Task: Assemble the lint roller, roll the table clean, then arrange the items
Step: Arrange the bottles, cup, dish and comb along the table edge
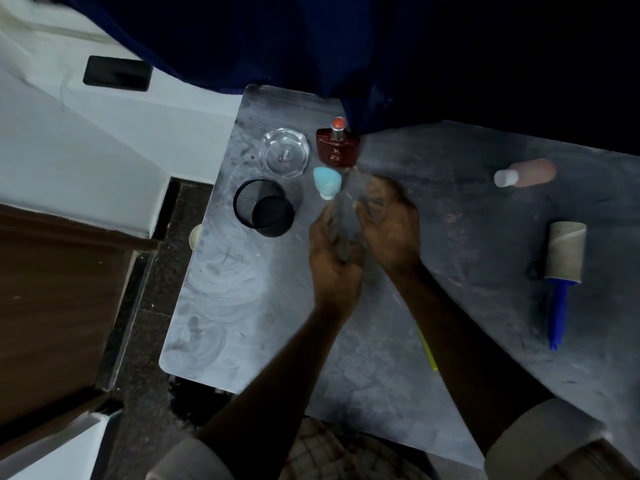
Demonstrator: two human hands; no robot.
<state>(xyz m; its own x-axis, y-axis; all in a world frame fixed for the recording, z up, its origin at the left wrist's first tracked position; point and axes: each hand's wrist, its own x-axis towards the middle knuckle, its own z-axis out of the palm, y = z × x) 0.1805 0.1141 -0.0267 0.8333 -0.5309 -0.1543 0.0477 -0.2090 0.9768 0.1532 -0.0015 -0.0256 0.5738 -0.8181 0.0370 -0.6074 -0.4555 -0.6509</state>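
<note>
The lint roller (pixel 565 251) lies on the grey table (pixel 242 306) at the right, its paper roll fitted on the blue handle (pixel 557 313). Neither hand touches it. My left hand (pixel 332 258) and my right hand (pixel 389 225) meet over the table's middle, both blurred by motion. Between their fingers they pinch a thin see-through sheet (pixel 346 206) flecked with dark dirt. Just beyond the hands stand a small light-blue bottle (pixel 327 183) and a red perfume bottle (pixel 337 147).
A glass ashtray (pixel 284 152) and a black mesh cup (pixel 263 207) stand at the table's far left. A pinkish bottle with a white cap (pixel 526 173) lies at the far right. A yellow stick (pixel 427 351) shows under my right forearm. A dark blue curtain (pixel 311 46) overhangs the far edge.
</note>
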